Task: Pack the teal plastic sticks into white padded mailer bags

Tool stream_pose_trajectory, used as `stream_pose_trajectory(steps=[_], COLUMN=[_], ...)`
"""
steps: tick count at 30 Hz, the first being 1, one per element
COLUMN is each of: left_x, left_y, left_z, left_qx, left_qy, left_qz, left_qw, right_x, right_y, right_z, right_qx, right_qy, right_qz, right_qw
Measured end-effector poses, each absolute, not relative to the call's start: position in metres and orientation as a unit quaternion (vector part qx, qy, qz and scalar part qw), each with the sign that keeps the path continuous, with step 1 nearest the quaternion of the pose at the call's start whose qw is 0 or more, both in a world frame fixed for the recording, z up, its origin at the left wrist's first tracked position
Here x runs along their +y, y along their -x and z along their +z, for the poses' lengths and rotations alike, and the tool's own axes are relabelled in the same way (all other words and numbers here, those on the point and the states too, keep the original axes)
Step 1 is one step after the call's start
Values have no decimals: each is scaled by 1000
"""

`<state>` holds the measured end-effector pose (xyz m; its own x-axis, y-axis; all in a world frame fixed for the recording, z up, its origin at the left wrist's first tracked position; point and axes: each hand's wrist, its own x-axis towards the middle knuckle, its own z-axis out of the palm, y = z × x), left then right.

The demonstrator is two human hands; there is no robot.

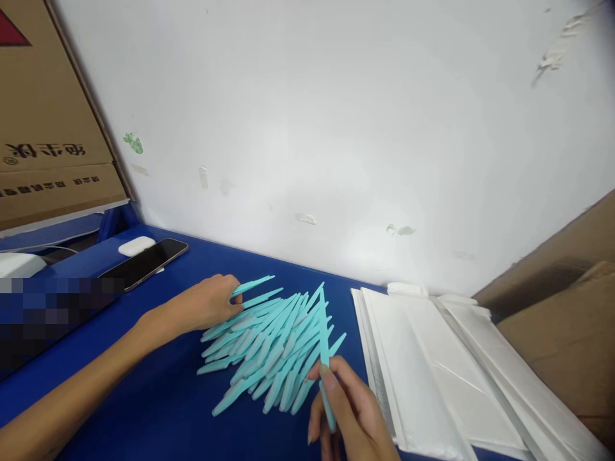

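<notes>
A heap of turquoise eyebrow razors point(269, 346) with pale, translucent covers over their blades lies on the blue table. My left hand point(214, 302) is at the heap's upper left edge, its fingers closed around razors whose thin ends poke out to the right. How many it grips is hidden by the hand. In front of the heap's right side, my right hand point(353, 410) pinches a single razor point(324, 333) between thumb and fingers. That razor stands nearly upright in view, thin end up.
White padded envelopes point(413, 371) are stacked at the right, beside cardboard boxes point(562, 339). A phone point(147, 262) and a white case point(136, 246) lie at the back left. Another cardboard box point(52, 115) stands above the left side. A white wall point(307, 128) closes off the back.
</notes>
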<state>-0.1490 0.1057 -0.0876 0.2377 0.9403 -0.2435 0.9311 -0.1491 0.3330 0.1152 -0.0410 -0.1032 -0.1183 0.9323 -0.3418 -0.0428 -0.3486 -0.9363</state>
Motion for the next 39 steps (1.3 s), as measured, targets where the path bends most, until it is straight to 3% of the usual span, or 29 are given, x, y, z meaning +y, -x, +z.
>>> stream_pose_trajectory(steps=[20,27,33,36,39], left_x=[115,111,107,109,101], left_y=[163,166,162,160,150], left_z=[-86,-86,-83,-68,-48], left_qx=[639,633,621,620,562], left_qy=[-748,-761,-776,-756,-702], left_qz=[61,-19,0,81,163], left_qw=[166,141,111,194,406], right_x=[-40,-40,-39,-39,-38], right_y=[-120,-119,-120,-121,-121], right_z=[-102,-99,-101,-102,-104], right_qx=[-458,-457,-469,-472,-478], right_qy=[503,504,512,517,516], right_qz=[622,624,612,602,592], right_qw=[388,384,378,385,393])
